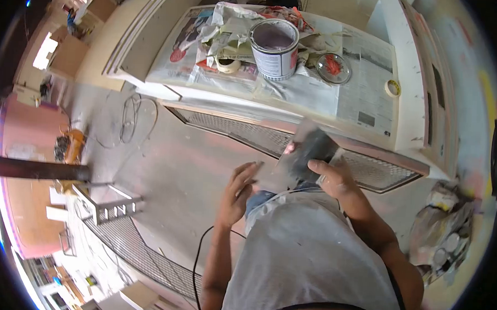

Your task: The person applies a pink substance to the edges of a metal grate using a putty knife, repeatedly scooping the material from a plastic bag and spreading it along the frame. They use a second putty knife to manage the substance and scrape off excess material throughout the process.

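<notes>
My right hand (336,180) grips a dark grey, flat block-like piece (317,148), its thumb laid across the top. Motion blurs this piece, and a paler flat edge shows around it; I cannot tell its exact kind. To the left, my left hand (237,193) is raised with fingers stretched out and slightly bent, apart from the dark piece. Both hands are over the floor, in front of a white cabinet (217,98). On its newspaper-covered surface stands an open paint can (274,65) with greyish contents.
Beside the can are a masking tape roll (228,65), a round clear lid with red material (333,68) and crumpled paper (232,16). Another tape roll (392,88) lies farther right. A metal step (113,204), a cable (131,116) and a plastic-wrapped bundle (442,235) are around me.
</notes>
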Demonstrator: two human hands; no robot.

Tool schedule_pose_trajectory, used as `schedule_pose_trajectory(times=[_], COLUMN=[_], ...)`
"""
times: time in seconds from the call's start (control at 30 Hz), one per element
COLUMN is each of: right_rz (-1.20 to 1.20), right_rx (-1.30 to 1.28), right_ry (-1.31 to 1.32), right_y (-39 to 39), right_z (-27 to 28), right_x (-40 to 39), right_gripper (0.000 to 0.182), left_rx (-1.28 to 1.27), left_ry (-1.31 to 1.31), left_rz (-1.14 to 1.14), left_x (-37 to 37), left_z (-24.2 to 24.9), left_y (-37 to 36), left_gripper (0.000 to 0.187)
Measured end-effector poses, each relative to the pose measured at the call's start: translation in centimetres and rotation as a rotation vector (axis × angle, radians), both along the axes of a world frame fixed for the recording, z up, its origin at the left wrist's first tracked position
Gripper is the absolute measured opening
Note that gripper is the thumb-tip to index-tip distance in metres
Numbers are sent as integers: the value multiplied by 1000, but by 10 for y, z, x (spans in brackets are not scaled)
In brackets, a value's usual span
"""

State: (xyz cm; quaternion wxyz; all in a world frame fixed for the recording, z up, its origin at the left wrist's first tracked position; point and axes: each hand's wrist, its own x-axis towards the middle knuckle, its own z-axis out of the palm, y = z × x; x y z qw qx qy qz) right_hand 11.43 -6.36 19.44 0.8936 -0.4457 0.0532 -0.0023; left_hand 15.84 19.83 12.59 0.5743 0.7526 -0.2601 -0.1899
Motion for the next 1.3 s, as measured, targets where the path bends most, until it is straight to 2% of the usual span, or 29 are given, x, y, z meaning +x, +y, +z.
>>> schedule_pose_trajectory(times=[0.03,0.07,0.1,0.13,0.17,0.2,0.23,0.3,0.37,0.4,0.43,0.5,0.53,0.6,0.63,0.7,0.73,0.77,0.8,0.83,0.9,0.93,1.0,1.03,1.07,1.1,1.17,1.23,1.3], right_rz=[-24,-56,-80,-64,56,55,53,19,-156,-80,-91,-318,-274,-272,-269,-398,-433,-409,-175,-177,-455,-386,-374,-388,-492,-601,-322,-275,-610], right_rx=[10,-308,-634,-646,-789,-909,-1030,-1096,-1200,-1601,-1609,-1123,-1337,-1192,-1167,-1144,-1158,-1287,-1595,-1598,-1201,-1450,-1055,-1269,-1220,-1165,-1453,-1503,127], right_ry=[-12,-180,-340,-436,-667,-790,-916,-839,-389,-352,-342,-289,-328,-771,-882,-612,-424,-241,-151,-148,-217,-334,-577,-768,-677,-460,-123,-103,153], right_y=[9,18,31,56,65,85,110,146,168,161,168,188,207,227,243,254,254,242,227,229,242,251,270,274,279,282,238,215,218], right_z=[-1,0,5,26,33,37,40,12,-37,-45,-42,-30,10,24,29,-15,-40,-41,-31,-29,-25,7,11,26,3,-16,-36,-41,-33], right_x=[0,-1,0,1,2,4,6,11,24,32,27,16,5,-2,-1,5,9,22,19,11,-6,-17,-27,-23,-17,-9,5,-5,-29], right_gripper=[41,37,33,27,40,44,48,54,56,55,55,47,40,35,34,37,38,40,43,43,48,45,42,42,44,45,44,42,41], left_rx=[-375,-620,-615,-784,-961,-860,-864,-811,-767,-750,-748,-798,-795,-855,-827,-703,-723,-747,-719,-719,-767,-773,-776,-762,-758,-753,-760,-739,-773], left_ry=[531,734,732,982,1234,1248,1292,1208,1111,1076,1081,1073,1080,1287,1395,1266,1245,1224,1233,1236,1256,1264,1302,1252,1249,1244,1229,1173,1151], left_rz=[179,249,240,194,136,405,474,494,283,173,158,131,125,237,301,41,34,33,204,200,-26,-16,142,97,-2,-98,-32,51,58], left_x=[1,2,9,15,22,19,22,28,35,39,40,44,45,46,43,46,45,42,36,39,45,42,39,35,33,30,25,22,17], left_z=[-5,9,11,12,19,30,40,52,50,44,48,59,57,54,54,42,47,56,67,66,58,55,53,65,57,48,53,67,62], left_y=[6,6,18,31,36,31,36,48,80,97,106,118,124,128,127,138,141,144,139,144,157,155,142,138,140,145,144,141,132], left_gripper=[49,45,45,41,38,33,36,40,43,47,47,46,46,44,41,41,42,42,42,42,41,41,42,43,44,45,47,46,47])
